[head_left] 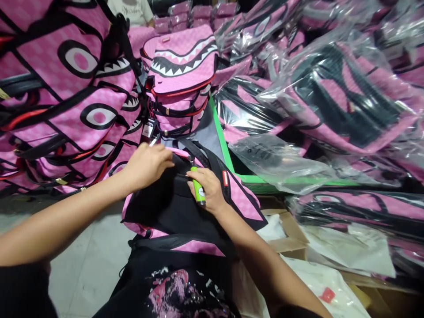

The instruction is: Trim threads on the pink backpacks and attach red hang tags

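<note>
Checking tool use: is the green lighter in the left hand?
No, the right hand holds the green lighter; the left hand rests on the backpack.

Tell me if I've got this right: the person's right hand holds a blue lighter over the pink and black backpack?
Not quite. The lighter in the right hand is green, not blue, as the head view shows. It is indeed held over the pink and black backpack.

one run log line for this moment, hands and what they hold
left hand: gripping top edge of pink backpack | right hand: holding green lighter at backpack top | around: stacked and bagged pink backpacks
</note>
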The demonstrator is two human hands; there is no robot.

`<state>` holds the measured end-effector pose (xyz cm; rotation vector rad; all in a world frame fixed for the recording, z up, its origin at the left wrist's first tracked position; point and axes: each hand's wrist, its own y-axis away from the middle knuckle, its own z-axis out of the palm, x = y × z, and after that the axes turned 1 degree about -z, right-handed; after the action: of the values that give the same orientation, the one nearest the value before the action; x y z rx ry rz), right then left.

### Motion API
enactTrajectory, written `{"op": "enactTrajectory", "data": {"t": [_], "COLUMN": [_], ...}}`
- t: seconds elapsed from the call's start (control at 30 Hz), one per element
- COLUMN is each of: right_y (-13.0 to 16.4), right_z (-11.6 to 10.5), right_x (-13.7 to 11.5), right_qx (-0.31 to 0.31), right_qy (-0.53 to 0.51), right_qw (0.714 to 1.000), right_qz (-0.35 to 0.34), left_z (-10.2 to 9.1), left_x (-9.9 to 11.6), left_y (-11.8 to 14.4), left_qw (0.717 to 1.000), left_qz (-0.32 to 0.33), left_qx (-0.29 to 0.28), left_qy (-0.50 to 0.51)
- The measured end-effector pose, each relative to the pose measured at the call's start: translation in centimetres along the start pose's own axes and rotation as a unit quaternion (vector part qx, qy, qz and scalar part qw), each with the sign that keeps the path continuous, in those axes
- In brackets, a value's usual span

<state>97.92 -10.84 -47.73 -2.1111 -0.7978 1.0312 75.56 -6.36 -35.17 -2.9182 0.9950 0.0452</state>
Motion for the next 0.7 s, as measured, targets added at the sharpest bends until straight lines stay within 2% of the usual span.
{"op": "enactTrajectory", "data": {"t": [0.07,0.1,0.17,0.23,0.3,0.43,0.5,0.7], "right_y": [0.1,0.3,1.1,1.9,2.3,2.0,1.9,2.2], "right_z": [0.3,0.4,0.5,0.4,0.2,-0.3,-0.3,0.6], "right_x": [-0.9,-1.3,-2.2,-2.9,-3.0,-1.4,-0.7,-1.0], "right_qx": [0.011,0.015,0.007,-0.011,-0.024,-0.036,-0.035,-0.034], "right_qy": [-0.007,-0.013,-0.027,-0.026,-0.014,-0.033,-0.063,-0.129], "right_qw": [1.000,1.000,1.000,1.000,1.000,0.998,0.994,0.960], "right_qz": [0.000,0.002,0.005,0.007,0.012,0.049,0.081,0.247], "left_z": [0.8,1.5,3.5,5.2,6.1,6.1,6.1,7.1], "left_x": [-0.1,-0.2,-0.4,-0.6,-0.5,0.3,0.8,1.3], "left_y": [-1.4,-2.2,-4.1,-5.5,-6.3,-5.8,-5.5,-5.9], "left_qw": [0.998,0.998,0.999,0.997,0.995,0.998,0.996,0.996], "left_qz": [-0.001,0.003,-0.012,-0.056,-0.064,0.048,0.085,0.044], "left_qx": [0.054,0.052,-0.001,-0.057,-0.069,-0.001,0.008,-0.040], "left_qy": [0.036,0.047,0.043,0.007,-0.022,-0.038,-0.036,-0.068]}}
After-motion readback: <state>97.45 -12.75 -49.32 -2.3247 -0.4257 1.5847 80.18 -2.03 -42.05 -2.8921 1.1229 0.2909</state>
